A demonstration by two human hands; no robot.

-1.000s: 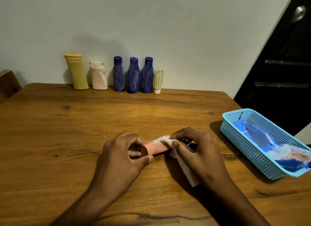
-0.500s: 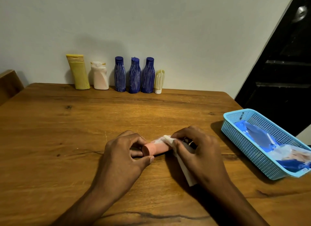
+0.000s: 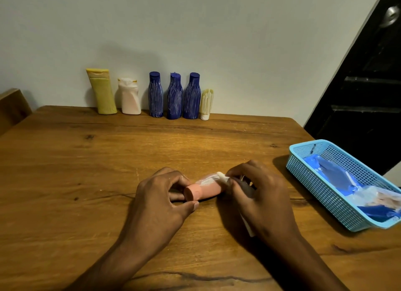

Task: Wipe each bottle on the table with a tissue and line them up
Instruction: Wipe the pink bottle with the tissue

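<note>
- Head view, the hands: the left hand (image 3: 161, 200) has its fingers and thumb curled round the cap end of the pink bottle (image 3: 200, 190), which lies on its side on the tabletop (image 3: 65, 171), close to the person. The right hand (image 3: 263, 198) pinches a white tissue (image 3: 222, 178) against the bottle's body, fingers bent over it; a strip of tissue trails out below the palm.
- Head view, what has changed: over the last second the bottle has stayed in the same spot and both grips are as they were. The right hand's fingers have shifted only a little along the bottle, so that slightly more of the pink body shows between the two hands. That reads as a wiping stroke in progress, not a finished one.
- Head view, the row: six bottles stand upright at the far edge against the wall: a yellow bottle (image 3: 102, 92), a pale pink bottle (image 3: 129, 97), three blue bottles (image 3: 174, 96) close together, and a small cream tube (image 3: 206, 104) just beside the last blue one. None of them has moved.
- Head view, meaning for the task: judging by the row, this looks like the seventh bottle, wiped but not yet lined up; the free place is beside the cream tube.
- Head view, the side: a blue basket (image 3: 321, 195) holding plastic packets sits at the right, well apart from the hands.
</note>
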